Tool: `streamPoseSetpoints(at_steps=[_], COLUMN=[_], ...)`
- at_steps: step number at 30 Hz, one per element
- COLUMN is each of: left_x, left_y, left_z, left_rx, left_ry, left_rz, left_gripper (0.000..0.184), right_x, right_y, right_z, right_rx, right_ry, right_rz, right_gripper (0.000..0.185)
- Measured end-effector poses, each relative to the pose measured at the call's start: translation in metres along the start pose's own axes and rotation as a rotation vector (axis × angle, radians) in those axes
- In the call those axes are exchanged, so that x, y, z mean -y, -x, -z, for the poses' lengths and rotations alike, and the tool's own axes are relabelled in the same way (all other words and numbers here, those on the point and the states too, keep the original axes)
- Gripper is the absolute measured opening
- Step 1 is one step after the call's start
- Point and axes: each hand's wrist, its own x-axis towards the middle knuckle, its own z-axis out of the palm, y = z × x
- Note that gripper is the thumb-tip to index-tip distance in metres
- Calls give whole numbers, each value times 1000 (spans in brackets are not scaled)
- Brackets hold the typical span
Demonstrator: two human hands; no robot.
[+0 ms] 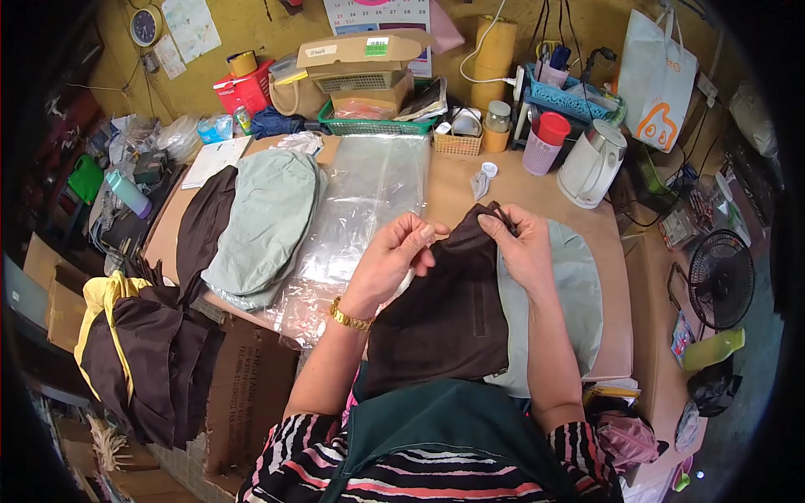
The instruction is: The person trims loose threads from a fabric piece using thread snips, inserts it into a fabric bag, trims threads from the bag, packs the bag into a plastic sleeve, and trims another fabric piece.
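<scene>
My right hand [521, 243] pinches the upper edge of a dark brown cloth piece [449, 314] with a stitched rectangular line on its face. The cloth hangs from that hand down to my lap, over the table's front edge. Just left of the cloth's top, my left hand [398, 256] is closed in a pinch; anything between its fingertips is too small to make out. Behind my right forearm lies a pale grey-green cloth piece [566, 293], partly hidden by the arm and the brown cloth.
On the table's left lies a grey-green cloth stack [264, 218] over dark brown cloth [204, 218]. Clear plastic bags [369, 184] are in the middle. A white kettle [591, 163] and red-lidded container [547, 144] stand behind. Brown cloths [159, 360] hang at left above a carton [247, 402].
</scene>
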Motion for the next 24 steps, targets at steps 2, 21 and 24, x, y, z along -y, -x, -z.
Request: streamPoseSetpoints(at_steps=[2, 21, 24], left_x=[1, 4, -5], left_y=[-1, -1, 6], left_z=[-8, -26, -30], left_rx=[14, -3, 48], left_ry=[218, 350, 351], left_rz=[-18, -118, -86], left_gripper=[21, 21, 22], right_x=[11, 44, 26], right_y=[4, 23, 6], right_z=[-12, -25, -21], right_rx=[-117, -235, -106], right_ry=[119, 706, 196], right_rz=[108, 660, 321], right_gripper=[17, 22, 15])
